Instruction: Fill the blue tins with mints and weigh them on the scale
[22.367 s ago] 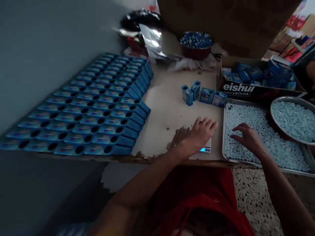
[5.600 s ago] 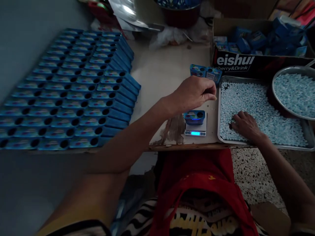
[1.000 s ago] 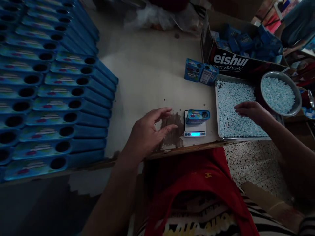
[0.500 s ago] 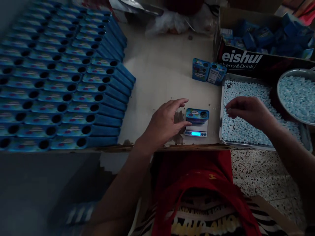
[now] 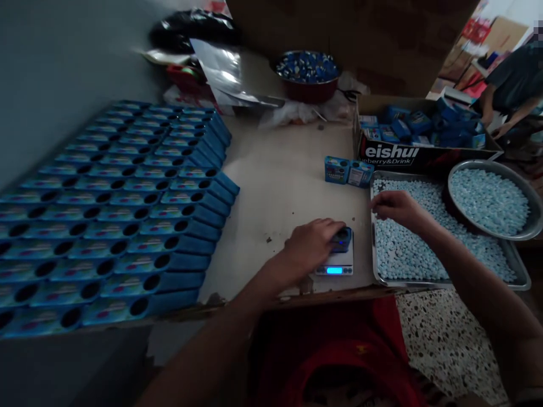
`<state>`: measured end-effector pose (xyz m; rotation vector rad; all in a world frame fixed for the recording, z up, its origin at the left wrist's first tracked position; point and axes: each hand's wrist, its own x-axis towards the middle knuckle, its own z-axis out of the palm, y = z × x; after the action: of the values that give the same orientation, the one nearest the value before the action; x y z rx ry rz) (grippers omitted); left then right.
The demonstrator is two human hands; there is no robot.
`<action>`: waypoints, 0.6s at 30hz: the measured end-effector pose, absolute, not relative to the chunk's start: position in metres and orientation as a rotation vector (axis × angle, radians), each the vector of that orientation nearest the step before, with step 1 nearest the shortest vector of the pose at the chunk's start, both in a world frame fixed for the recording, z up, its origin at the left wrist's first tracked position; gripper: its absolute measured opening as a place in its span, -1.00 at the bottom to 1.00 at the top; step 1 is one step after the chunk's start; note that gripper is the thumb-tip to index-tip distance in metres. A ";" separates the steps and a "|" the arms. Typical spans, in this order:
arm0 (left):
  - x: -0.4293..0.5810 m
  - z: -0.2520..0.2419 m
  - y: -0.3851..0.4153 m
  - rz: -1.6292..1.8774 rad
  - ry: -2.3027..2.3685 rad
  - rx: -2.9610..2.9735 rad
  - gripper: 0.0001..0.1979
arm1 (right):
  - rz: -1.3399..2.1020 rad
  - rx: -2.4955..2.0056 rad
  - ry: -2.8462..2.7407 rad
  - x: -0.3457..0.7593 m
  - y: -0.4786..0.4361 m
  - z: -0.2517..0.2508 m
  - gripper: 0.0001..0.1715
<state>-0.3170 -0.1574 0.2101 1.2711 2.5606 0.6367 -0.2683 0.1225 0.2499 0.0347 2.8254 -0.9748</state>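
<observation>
My left hand [image 5: 311, 242] is closed round a small blue candy tin [image 5: 341, 242], which is on a little digital scale [image 5: 344, 263] with a lit blue display. The fingers hide much of the tin. Over the left side of a metal tray [image 5: 374, 249] of pale blue candies [image 5: 416, 249] hovers my right hand [image 5: 392, 204], its fingers pinched together. What is between those fingertips, if anything, cannot be made out. Two blue packs [image 5: 337, 170] stand behind the scale, leaning by the tray's far corner.
Rows of blue tins with dark round holes [image 5: 127, 232] fill the table's left side. A metal bowl of candies [image 5: 487, 198] overlaps the tray. Behind are a black carton [image 5: 390, 154] of blue packs and a red bowl [image 5: 307, 90]. Another person [image 5: 513, 85] is at the far right.
My left hand has moved from an open curve beside the tin to closing on it. The right hand stays over the tray's left side, fingers pinched. The camera view has tilted up.
</observation>
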 end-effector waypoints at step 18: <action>-0.592 0.251 -0.315 0.720 2.810 0.859 -0.57 | 0.193 -0.075 3.253 -0.423 0.074 0.209 -0.63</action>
<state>-0.5922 -0.3153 0.2510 0.8590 2.8103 0.7200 -0.4227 0.0742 0.2092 -0.0749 3.2529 0.1929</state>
